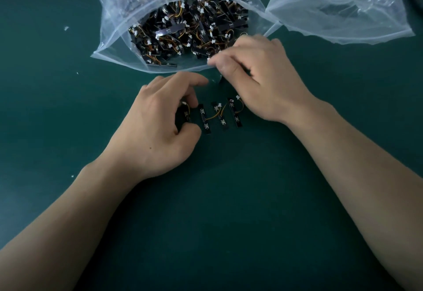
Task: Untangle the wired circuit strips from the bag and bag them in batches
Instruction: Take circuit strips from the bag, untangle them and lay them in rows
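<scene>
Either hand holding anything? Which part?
Left hand pinches the leftmost circuit strip near its upper end. Right hand seems to pinch a white connector; blurred.

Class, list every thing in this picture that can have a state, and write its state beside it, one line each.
Large bag: open, lying on the mat, full of tangled strips.
Second bag: lying on the mat, nearly empty.
Laid-out strips: in a row on the mat, side by side, still wired together.
Left hand: pinching the leftmost strip of the row.
Right hand: fingers pinched at the large bag's mouth; what it holds is unclear.
</scene>
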`<state>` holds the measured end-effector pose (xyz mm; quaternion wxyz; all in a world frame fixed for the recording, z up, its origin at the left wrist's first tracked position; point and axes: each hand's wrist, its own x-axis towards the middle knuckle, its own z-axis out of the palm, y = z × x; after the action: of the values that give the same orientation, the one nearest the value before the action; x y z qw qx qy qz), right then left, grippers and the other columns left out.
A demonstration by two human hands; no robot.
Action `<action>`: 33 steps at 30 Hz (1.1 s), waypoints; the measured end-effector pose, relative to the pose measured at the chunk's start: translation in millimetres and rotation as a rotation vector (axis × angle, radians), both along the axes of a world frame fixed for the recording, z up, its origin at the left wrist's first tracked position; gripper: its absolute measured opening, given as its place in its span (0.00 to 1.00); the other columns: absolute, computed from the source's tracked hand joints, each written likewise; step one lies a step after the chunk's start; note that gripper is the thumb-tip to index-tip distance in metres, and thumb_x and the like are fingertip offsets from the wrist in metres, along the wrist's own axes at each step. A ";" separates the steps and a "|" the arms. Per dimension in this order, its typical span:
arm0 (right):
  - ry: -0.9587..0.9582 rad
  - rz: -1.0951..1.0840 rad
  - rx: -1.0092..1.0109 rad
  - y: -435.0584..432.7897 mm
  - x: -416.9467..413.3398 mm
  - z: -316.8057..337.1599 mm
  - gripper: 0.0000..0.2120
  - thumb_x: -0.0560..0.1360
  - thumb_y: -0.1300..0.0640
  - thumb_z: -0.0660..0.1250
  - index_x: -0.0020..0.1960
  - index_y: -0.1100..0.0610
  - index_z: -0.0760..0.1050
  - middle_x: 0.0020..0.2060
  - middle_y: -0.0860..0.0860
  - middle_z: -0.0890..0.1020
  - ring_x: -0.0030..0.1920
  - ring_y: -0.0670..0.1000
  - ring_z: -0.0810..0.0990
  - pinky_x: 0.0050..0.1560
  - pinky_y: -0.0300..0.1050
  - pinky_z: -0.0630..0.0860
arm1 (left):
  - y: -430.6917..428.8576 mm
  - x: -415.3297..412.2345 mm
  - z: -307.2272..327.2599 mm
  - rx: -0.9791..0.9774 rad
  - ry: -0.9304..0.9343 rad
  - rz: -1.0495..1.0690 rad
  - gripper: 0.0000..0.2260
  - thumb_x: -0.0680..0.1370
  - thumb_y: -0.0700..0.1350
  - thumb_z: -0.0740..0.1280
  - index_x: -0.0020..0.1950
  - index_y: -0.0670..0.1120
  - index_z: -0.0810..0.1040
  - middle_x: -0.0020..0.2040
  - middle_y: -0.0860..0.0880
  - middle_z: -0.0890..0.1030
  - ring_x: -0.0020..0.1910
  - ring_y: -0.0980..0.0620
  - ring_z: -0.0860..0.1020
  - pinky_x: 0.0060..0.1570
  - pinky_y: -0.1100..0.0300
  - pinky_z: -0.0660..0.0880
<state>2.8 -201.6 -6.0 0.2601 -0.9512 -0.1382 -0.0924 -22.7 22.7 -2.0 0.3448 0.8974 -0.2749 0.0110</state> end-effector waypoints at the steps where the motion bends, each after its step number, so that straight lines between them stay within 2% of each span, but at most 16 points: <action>1: 0.012 -0.002 0.004 0.2 1.9 -1.5 0.22 0.87 0.43 0.54 0.55 0.52 0.85 0.46 0.49 0.80 0.51 0.50 0.78 0.58 0.50 0.71 | 0.1 0.1 0.1 -0.009 0.006 0.000 0.28 0.67 0.40 0.64 0.69 0.45 0.77 0.49 0.53 0.79 0.49 0.51 0.73 0.55 0.56 0.70; 3: 0.017 -0.045 0.090 -3.2 3.2 -3.9 0.26 0.87 0.43 0.55 0.50 0.59 0.85 0.45 0.51 0.82 0.47 0.52 0.81 0.51 0.53 0.76 | -0.1 0.5 -0.1 -0.021 0.019 0.000 0.28 0.67 0.40 0.64 0.69 0.45 0.77 0.49 0.53 0.79 0.48 0.51 0.73 0.54 0.56 0.70; 5: 0.012 -0.085 0.191 -7.1 2.2 -4.8 0.27 0.87 0.44 0.56 0.49 0.62 0.85 0.46 0.52 0.84 0.47 0.51 0.83 0.50 0.55 0.78 | -0.4 0.2 -0.4 -0.027 0.028 0.001 0.28 0.67 0.39 0.64 0.69 0.46 0.77 0.49 0.54 0.79 0.48 0.51 0.73 0.54 0.57 0.70; 8: -0.053 -0.125 0.346 -9.0 -1.2 -4.0 0.22 0.87 0.49 0.58 0.52 0.61 0.86 0.47 0.47 0.86 0.51 0.43 0.84 0.54 0.45 0.79 | -0.2 0.9 -0.3 -0.038 0.047 0.010 0.28 0.67 0.40 0.64 0.69 0.47 0.76 0.50 0.55 0.79 0.48 0.52 0.73 0.52 0.62 0.69; 11: -0.072 -0.162 0.440 -11.0 -4.3 -2.5 0.17 0.87 0.53 0.59 0.55 0.57 0.86 0.47 0.47 0.86 0.52 0.43 0.84 0.55 0.41 0.78 | 0.2 1.2 -0.5 -0.058 0.069 0.034 0.29 0.67 0.40 0.65 0.68 0.49 0.76 0.50 0.56 0.79 0.48 0.54 0.74 0.49 0.69 0.67; 13: -0.053 -0.151 0.413 -12.2 -4.2 -2.1 0.16 0.87 0.52 0.59 0.58 0.54 0.85 0.49 0.48 0.84 0.53 0.43 0.82 0.57 0.41 0.76 | 0.0 1.1 -0.8 -0.063 0.075 0.039 0.29 0.67 0.40 0.65 0.68 0.49 0.76 0.50 0.57 0.79 0.49 0.54 0.74 0.48 0.69 0.67; 16: 0.038 -0.109 0.281 -9.5 -1.9 -0.4 0.19 0.87 0.45 0.56 0.62 0.49 0.84 0.54 0.43 0.77 0.55 0.40 0.78 0.56 0.36 0.73 | -0.7 1.3 -1.2 -0.064 0.069 0.036 0.29 0.67 0.40 0.65 0.69 0.50 0.75 0.51 0.57 0.79 0.48 0.52 0.74 0.48 0.67 0.68; 19: 0.101 -0.082 0.130 -5.4 -0.5 -1.7 0.23 0.86 0.40 0.54 0.58 0.51 0.85 0.56 0.42 0.75 0.55 0.43 0.78 0.55 0.50 0.77 | -0.8 1.8 -1.9 -0.072 0.060 0.042 0.29 0.68 0.40 0.65 0.70 0.51 0.74 0.51 0.58 0.79 0.48 0.51 0.75 0.47 0.67 0.68; 21: 0.070 -0.095 0.168 -5.9 0.1 -3.0 0.22 0.87 0.42 0.57 0.54 0.54 0.85 0.55 0.43 0.77 0.53 0.44 0.79 0.55 0.51 0.77 | -0.4 2.2 -2.0 -0.095 0.062 0.047 0.29 0.68 0.40 0.65 0.71 0.50 0.75 0.51 0.57 0.79 0.48 0.51 0.75 0.46 0.66 0.69; 24: 0.000 -0.158 0.317 -11.0 0.4 -3.1 0.18 0.86 0.47 0.61 0.54 0.58 0.84 0.53 0.47 0.81 0.53 0.44 0.80 0.57 0.43 0.76 | -1.0 1.8 -1.8 -0.128 0.074 0.063 0.28 0.70 0.40 0.66 0.71 0.50 0.75 0.52 0.57 0.80 0.48 0.51 0.75 0.46 0.65 0.70; 27: -0.034 -0.181 0.369 -13.1 -0.5 -2.1 0.13 0.86 0.52 0.61 0.58 0.54 0.84 0.53 0.46 0.81 0.54 0.43 0.79 0.58 0.37 0.74 | -1.8 1.4 -2.4 -0.136 0.075 0.073 0.26 0.71 0.41 0.66 0.70 0.50 0.75 0.52 0.56 0.80 0.48 0.50 0.76 0.46 0.65 0.70; 30: 0.019 -0.066 0.293 -11.0 0.5 -2.1 0.12 0.85 0.53 0.63 0.62 0.49 0.83 0.60 0.44 0.79 0.53 0.44 0.79 0.58 0.39 0.74 | -1.6 1.6 -2.8 -0.136 0.077 0.071 0.25 0.72 0.41 0.66 0.70 0.50 0.75 0.52 0.56 0.80 0.47 0.50 0.76 0.46 0.65 0.71; 33: 0.079 -0.021 0.143 -10.3 3.3 -4.7 0.10 0.82 0.55 0.68 0.60 0.46 0.84 0.62 0.40 0.78 0.45 0.41 0.76 0.52 0.45 0.76 | -1.5 0.8 -2.8 -0.134 0.081 0.071 0.25 0.73 0.41 0.66 0.70 0.50 0.76 0.51 0.55 0.81 0.47 0.51 0.76 0.46 0.66 0.71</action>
<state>6.1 -211.9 -10.7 0.3316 -0.9345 -0.1110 -0.0670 -21.8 21.2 -4.9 0.4144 0.8812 -0.2274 0.0052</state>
